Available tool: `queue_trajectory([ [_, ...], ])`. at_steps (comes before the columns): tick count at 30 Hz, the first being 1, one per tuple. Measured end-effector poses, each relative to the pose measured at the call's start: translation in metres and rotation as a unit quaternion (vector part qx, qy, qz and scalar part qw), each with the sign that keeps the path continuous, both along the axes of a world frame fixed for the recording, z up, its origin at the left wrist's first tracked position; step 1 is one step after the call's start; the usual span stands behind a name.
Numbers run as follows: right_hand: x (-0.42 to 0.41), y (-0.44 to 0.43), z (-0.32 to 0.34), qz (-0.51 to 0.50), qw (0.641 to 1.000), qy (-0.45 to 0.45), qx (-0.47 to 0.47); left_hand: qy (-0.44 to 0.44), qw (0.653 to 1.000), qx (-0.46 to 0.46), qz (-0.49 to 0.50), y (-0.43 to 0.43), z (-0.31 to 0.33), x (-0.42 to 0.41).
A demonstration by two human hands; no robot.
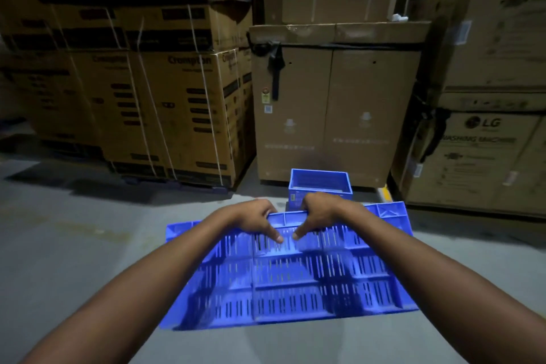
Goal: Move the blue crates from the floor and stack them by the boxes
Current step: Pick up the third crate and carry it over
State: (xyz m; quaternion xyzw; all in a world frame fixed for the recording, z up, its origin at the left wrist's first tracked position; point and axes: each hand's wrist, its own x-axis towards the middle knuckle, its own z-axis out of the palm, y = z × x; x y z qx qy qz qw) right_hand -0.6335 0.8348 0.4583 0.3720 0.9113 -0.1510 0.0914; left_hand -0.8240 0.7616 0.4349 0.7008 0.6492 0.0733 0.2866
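I hold a large blue slotted crate off the floor, tipped so its perforated side faces me. My left hand and my right hand both grip its far upper rim, close together, thumbs pressed on the slotted wall. Straight ahead, a second blue crate stands upright on the floor against a tall brown cardboard box. Its lower part is hidden behind my hands and the held crate.
Strapped cardboard boxes are stacked on a pallet at the left. An LG washing machine box stands at the right. A narrow gap runs between the left stack and the middle box. Grey concrete floor spreads to my left.
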Motion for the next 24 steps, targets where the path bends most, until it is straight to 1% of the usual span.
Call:
queue_trajectory([
  [3, 0.009, 0.056, -0.001, -0.017, 0.999, -0.019, -0.039, 0.043, 0.998, -0.014, -0.051, 0.061, 0.02, 0.014],
  [7, 0.013, 0.126, 0.008, -0.015, 0.996, -0.052, -0.077, 0.109, 0.991, -0.003, -0.073, 0.133, 0.044, 0.027],
  [11, 0.01, 0.187, 0.002, -0.007, 0.996, -0.013, -0.092, 0.157, 0.985, 0.006, -0.065, 0.188, 0.048, 0.02],
  [14, -0.002, 0.219, -0.009, -0.008, 0.997, 0.04, -0.059, 0.202, 0.977, 0.034, -0.062, 0.22, 0.044, 0.007],
  [16, -0.015, 0.237, -0.015, -0.021, 0.998, 0.049, -0.033, 0.224, 0.972, 0.042, -0.053, 0.239, 0.041, -0.004],
  [20, -0.043, 0.271, -0.031, -0.011, 0.999, 0.031, 0.024, 0.228, 0.972, 0.021, -0.045, 0.277, 0.014, -0.032],
  [24, -0.072, 0.315, -0.047, -0.021, 0.998, -0.005, 0.058, 0.217, 0.974, 0.053, -0.04, 0.326, -0.025, -0.068],
])
